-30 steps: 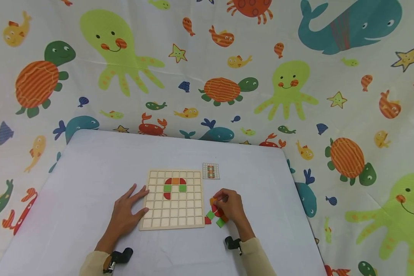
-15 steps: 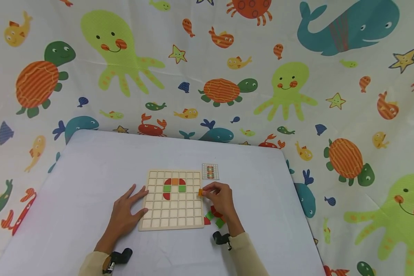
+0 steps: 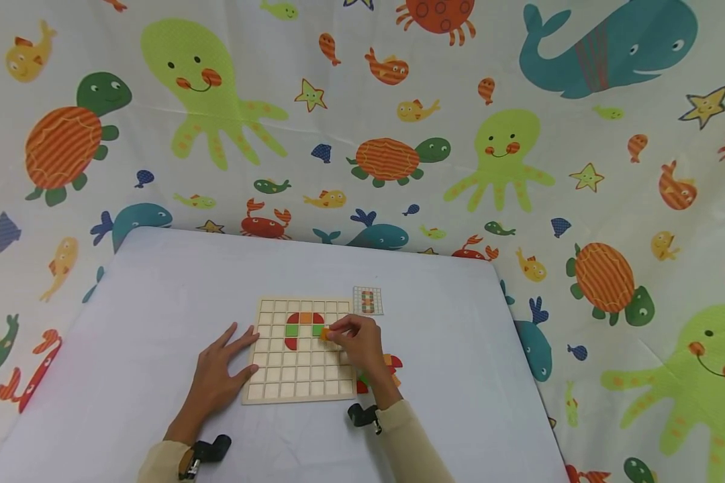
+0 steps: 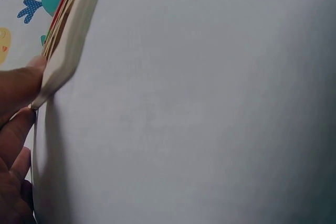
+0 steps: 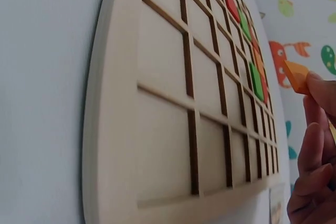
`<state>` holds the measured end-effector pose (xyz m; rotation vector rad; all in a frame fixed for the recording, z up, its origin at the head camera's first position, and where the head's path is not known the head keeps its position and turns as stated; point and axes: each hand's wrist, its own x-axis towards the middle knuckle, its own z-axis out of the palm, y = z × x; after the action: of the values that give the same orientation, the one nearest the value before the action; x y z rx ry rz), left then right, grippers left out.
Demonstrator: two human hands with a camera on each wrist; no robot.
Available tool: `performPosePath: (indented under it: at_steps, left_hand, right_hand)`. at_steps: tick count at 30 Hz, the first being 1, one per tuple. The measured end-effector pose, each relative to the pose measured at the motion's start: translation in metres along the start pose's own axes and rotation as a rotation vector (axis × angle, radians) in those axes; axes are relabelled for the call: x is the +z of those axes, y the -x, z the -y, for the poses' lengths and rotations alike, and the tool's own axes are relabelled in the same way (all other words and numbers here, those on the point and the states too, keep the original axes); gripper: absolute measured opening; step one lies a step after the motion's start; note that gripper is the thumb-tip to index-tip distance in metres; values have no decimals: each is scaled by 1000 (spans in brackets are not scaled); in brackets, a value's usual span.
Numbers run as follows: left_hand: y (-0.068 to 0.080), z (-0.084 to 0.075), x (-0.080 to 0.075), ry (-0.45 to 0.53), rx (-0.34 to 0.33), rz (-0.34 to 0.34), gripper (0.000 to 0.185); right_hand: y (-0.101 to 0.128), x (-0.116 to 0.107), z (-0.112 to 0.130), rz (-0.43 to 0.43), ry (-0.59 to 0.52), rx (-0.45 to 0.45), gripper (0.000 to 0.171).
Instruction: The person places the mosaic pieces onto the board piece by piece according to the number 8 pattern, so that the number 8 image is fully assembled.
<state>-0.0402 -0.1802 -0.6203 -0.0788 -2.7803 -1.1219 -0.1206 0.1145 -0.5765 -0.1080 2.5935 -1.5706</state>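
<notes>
A wooden grid board (image 3: 299,400) lies flat on the white table. Set in its cells are red rounded-corner tiles (image 3: 291,344), an orange square tile (image 3: 305,318) and green square tiles (image 3: 292,330). My right hand (image 3: 362,345) pinches another orange tile (image 5: 297,76) between thumb and fingertips, above the board just right of the right-hand green tile. With fingers spread, my left hand (image 3: 219,372) touches the board's left edge. Thumb and fingertips meet that edge in the left wrist view, where the board (image 4: 79,40) shows only its side.
Loose red, green and orange tiles (image 3: 394,362) lie right of the board, partly hidden by my right forearm. A small pattern card (image 3: 368,301) sits by the board's upper right corner. Behind the table hangs a sea-animal curtain (image 3: 393,87).
My right hand has picked the orange tile from the loose pile and carried it left and slightly up, over the board. The left hand stays at the board's edge.
</notes>
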Motion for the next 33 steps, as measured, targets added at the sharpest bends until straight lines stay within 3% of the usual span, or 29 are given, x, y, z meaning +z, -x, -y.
performPosePath:
  at_steps: [8,16,33]
  left_hand:
    - [0,1,1,5,10,-9,62]
    - [1,1,1,2,6,-7,63]
    - [0,0,1,-2,16,-17,63]
  right_hand:
    - [-2,24,11,19,-9,15,7]
    - [-4,41,13,33,84,71,6]
    - [-4,49,20,-1,301,68,12]
